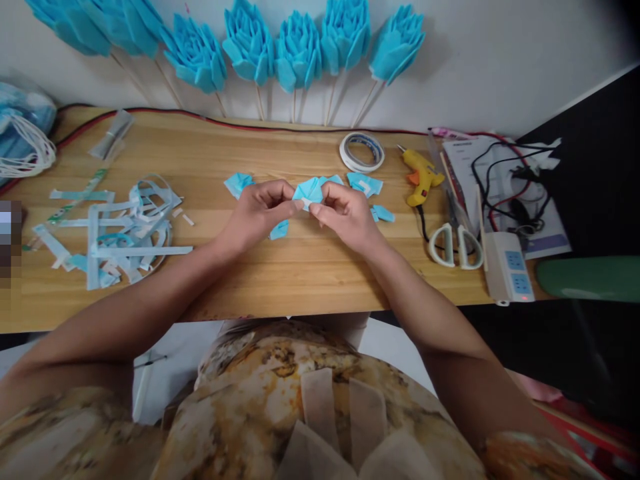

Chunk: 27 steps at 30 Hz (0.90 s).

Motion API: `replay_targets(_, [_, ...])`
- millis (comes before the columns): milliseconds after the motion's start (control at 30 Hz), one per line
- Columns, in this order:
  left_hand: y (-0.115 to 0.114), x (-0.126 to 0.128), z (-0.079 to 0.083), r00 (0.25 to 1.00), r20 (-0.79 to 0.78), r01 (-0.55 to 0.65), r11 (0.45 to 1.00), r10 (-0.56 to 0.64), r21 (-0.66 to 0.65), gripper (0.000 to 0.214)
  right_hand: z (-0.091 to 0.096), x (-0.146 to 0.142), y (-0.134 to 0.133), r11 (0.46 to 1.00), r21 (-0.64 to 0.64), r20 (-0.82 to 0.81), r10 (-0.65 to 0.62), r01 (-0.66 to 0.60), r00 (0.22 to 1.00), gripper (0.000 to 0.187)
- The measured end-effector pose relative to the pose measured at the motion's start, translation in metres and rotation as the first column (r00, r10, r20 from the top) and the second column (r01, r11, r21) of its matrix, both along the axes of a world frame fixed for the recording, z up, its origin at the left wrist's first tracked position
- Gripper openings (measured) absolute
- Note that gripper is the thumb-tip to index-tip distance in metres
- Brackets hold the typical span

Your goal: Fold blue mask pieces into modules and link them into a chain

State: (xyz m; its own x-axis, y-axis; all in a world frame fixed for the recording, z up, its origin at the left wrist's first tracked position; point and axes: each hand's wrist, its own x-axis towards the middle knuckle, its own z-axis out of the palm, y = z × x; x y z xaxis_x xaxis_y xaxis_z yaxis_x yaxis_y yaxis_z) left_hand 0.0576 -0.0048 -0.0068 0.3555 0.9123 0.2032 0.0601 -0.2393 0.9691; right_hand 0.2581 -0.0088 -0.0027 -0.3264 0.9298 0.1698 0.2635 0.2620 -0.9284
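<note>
Between my two hands, a little above the wooden table, is a folded light-blue petal [309,191] with a white strip along its lower edge. My left hand [261,212] pinches its left side between thumb and fingers. On the right side, my right hand [346,212] grips it the same way. Other blue folded pieces lie around the hands: one piece [239,185] behind my left hand, another [365,184] with a white strip behind my right hand, a small one [384,213] to the right, and one [279,230] below.
Blue flowers [299,50] on thin sticks lean against the wall. A tape roll [362,153], yellow glue gun [421,175], scissors [455,233] and power strip [510,267] lie right on the table [280,280]. Cut strips [143,252] are heaped left, with a bundled white cord [25,147] behind.
</note>
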Motion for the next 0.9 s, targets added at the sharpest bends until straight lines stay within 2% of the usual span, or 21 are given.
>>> replay_targets(200, [0.003,-0.002,-0.004,0.999,0.043,-0.015,0.998,0.018,-0.066,0.028,-0.001,0.002,0.002,0.998,-0.032,-0.060,0.045,-0.047,0.997,0.027])
replay_targets(333, [0.006,-0.004,-0.004,0.998,0.050,-0.030,0.996,0.034,-0.079,0.029,-0.003,0.004,0.004,0.990,-0.087,-0.146,0.093,-0.107,0.985,0.025])
replay_targets(433, [0.007,-0.004,-0.005,0.998,0.042,-0.033,0.997,0.036,-0.067,0.030,-0.005,0.005,0.005,0.992,-0.085,-0.152,0.081,-0.095,0.985,0.029])
replay_targets(533, [0.007,-0.004,-0.005,0.998,-0.008,-0.067,0.997,0.067,-0.022,0.028,-0.005,0.005,0.006,0.998,-0.047,-0.099,0.034,-0.039,0.994,0.030])
replay_targets(733, [0.002,-0.002,-0.002,0.960,-0.045,-0.263,0.946,0.276,0.192,0.036,-0.005,0.001,0.005,0.987,0.093,-0.003,-0.132,0.131,0.991,0.021])
replay_targets(800, [-0.001,0.000,-0.001,0.955,-0.103,-0.242,0.935,0.276,0.260,0.037,-0.004,-0.001,0.003,0.984,0.110,0.020,-0.142,0.139,0.990,0.019])
replay_targets(900, [-0.004,0.001,-0.001,0.952,-0.193,-0.169,0.931,0.240,0.324,0.027,-0.003,-0.003,0.001,0.985,0.113,0.039,-0.135,0.130,0.990,0.020])
